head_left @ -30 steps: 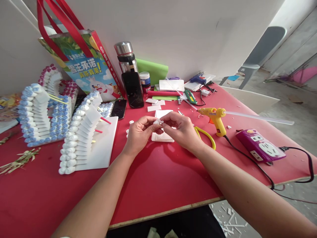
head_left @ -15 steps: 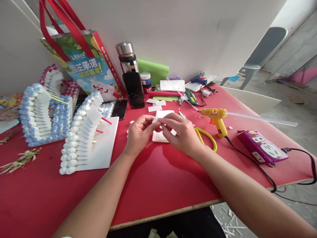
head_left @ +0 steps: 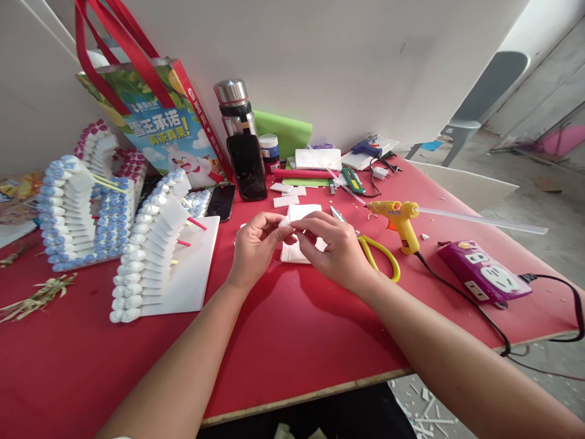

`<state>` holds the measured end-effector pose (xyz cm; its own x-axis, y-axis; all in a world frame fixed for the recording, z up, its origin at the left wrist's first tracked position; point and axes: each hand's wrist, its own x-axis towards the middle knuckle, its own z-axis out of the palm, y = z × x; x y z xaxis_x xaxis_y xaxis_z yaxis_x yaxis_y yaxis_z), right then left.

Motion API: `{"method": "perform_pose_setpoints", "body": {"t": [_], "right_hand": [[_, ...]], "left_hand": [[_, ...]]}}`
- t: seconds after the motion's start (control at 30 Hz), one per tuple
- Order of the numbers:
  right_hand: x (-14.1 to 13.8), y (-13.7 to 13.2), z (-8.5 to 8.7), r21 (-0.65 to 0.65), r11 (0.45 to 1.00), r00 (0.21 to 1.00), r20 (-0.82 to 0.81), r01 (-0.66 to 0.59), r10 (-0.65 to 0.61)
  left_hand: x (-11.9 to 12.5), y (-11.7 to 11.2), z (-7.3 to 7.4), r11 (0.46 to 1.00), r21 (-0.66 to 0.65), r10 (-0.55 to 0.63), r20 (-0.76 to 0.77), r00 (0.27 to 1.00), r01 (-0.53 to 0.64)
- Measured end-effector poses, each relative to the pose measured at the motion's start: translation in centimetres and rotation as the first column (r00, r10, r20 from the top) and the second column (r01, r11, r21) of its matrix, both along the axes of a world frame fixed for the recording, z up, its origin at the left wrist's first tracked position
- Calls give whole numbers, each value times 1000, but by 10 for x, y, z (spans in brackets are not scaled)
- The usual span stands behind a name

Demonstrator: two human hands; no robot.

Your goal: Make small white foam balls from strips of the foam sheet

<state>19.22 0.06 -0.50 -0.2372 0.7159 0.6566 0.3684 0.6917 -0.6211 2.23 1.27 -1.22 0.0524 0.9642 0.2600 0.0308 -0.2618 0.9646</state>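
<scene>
My left hand (head_left: 259, 247) pinches a small wad of white tissue paper (head_left: 284, 222) between thumb and fingertips. From the other side, the fingertips of my right hand (head_left: 333, 244) close on the same wad, and the two hands nearly meet. Below them lies a stack of white paper squares (head_left: 295, 255), partly covered by my right hand. To the left stands a curved, stepped white model (head_left: 158, 268) on a white board, its outer edge lined with rolled white wads. Behind it are similar models, one trimmed in blue and white (head_left: 61, 213), another in dark pink (head_left: 94, 137).
Yellow-handled scissors (head_left: 384, 256) lie beside my right hand. Farther right are a yellow glue gun (head_left: 400, 216) and a purple power strip (head_left: 484, 271) with cords. A black phone (head_left: 247, 167) leans against a steel flask (head_left: 231, 94), near a printed bag (head_left: 159, 122).
My fingers have shifted only slightly around the white wad, the right fingertips curling a little. The things on the table stay where they were.
</scene>
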Motion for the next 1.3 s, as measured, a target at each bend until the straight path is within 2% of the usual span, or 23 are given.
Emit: {"method": "perform_pose_setpoints", "body": {"t": [0.17, 0.3, 0.37, 0.5, 0.57, 0.63, 0.73, 0.87, 1.0, 1.17, 1.3], "right_hand": [[-1, 1, -5, 42, 999, 999, 44, -7, 5], [4, 1, -1, 49, 999, 995, 97, -11, 6], [8, 1, 3, 43, 999, 998, 51, 18, -20], [11, 3, 8, -56, 994, 980, -174, 92, -100], [11, 4, 9, -145, 989, 963, -263, 25, -63], [9, 5, 8, -209, 973, 946, -323, -98, 26], [7, 6, 6, -221, 953, 936, -328, -209, 130], [7, 4, 5, -155, 971, 962, -232, -180, 141], [8, 3, 6, -1, 992, 986, -107, -129, 129], [9, 3, 7, 113, 991, 997, 23, -78, 75], [7, 4, 4, 201, 976, 993, 95, -88, 70]], "left_hand": [[-4, 2, -4, 1000, 10, 19, 20, 1000, -19], [-4, 2, -2, 1000, -6, 13, -2, 1000, -13], [-3, 1, 1, 1000, -11, -10, -12, 1000, 10], [-1, -2, 6, 998, -9, -56, 8, 998, 56], [0, -2, 7, 998, -12, -66, 31, 997, 66], [0, -2, 8, 997, -15, -76, 50, 996, 76], [0, -2, 6, 995, -29, -98, 80, 992, 100], [1, -1, 5, 991, -62, -111, 134, 985, 120], [1, -1, 5, 989, -80, -109, 187, 976, 126], [3, -1, 4, 986, -109, -105, 195, 975, 128], [3, 0, 2, 986, -108, -101, 208, 973, 126]]}}
